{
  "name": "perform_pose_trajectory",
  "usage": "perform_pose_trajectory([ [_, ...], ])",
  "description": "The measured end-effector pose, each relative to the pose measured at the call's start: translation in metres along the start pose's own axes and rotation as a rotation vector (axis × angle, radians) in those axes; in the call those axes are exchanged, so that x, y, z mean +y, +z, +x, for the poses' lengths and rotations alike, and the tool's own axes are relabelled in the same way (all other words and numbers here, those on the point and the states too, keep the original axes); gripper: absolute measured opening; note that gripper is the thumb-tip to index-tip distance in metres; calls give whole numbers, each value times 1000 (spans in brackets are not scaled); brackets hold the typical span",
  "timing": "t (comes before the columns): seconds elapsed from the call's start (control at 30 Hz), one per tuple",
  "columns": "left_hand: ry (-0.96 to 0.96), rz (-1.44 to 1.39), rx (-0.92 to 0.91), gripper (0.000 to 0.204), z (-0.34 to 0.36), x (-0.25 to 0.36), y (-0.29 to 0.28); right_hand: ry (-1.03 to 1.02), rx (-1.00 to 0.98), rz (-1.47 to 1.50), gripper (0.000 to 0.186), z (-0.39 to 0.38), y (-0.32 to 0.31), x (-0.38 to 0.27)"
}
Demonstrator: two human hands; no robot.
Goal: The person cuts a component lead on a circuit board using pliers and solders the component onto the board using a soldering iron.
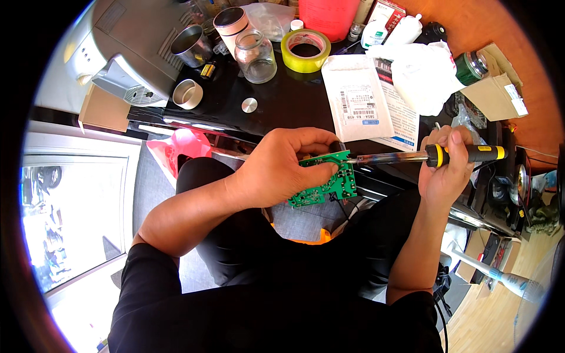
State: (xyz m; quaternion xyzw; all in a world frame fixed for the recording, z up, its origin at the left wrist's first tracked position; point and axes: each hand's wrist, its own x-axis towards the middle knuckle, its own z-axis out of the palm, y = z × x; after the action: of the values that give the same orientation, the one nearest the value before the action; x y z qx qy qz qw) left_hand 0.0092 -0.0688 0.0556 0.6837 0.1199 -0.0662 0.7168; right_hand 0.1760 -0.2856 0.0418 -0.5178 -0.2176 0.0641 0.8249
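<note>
A green circuit board [315, 195] is gripped by my left hand [275, 167], whose thumb presses on its face and whose fingers curl behind the far edge. Small components and solder points dot the board. My right hand [447, 167] is closed round the black and yellow handle of a soldering iron [406, 157]. Its long metal barrel, stained brownish, points left, and the thin tip reaches the board's upper right area near my left thumb. Whether the tip touches the board I cannot tell. The board is held above my lap, in front of the dark table's edge.
On the dark table [223, 120] stand a glass jar [256, 62], a yellow tape roll [305, 52], a steel cup [188, 94] and a metal lid [249, 105]. A white envelope [356, 100] and a white plastic bag [426, 76] lie farther right. A grey machine [135, 65] stands left.
</note>
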Motion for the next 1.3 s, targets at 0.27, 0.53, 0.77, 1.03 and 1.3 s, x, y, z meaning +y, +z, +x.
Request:
perform_pose_trajectory([
  [0.27,-19,-58,-17,43,0,-5,-1,1,25,-17,19,-1,7,-5],
  [0.53,-144,-185,-60,44,4,-3,-8,-16,18,11,20,0,5,-6],
  [0.77,-148,-243,-54,45,6,-10,-8,2,42,16,20,4,0,-2],
  [1.03,-166,-293,-66,45,8,-13,-8,13,-24,30,16,1,-2,2],
  [1.3,-173,-282,-67,44,8,-11,-9,9,-33,24,14,1,-2,3],
])
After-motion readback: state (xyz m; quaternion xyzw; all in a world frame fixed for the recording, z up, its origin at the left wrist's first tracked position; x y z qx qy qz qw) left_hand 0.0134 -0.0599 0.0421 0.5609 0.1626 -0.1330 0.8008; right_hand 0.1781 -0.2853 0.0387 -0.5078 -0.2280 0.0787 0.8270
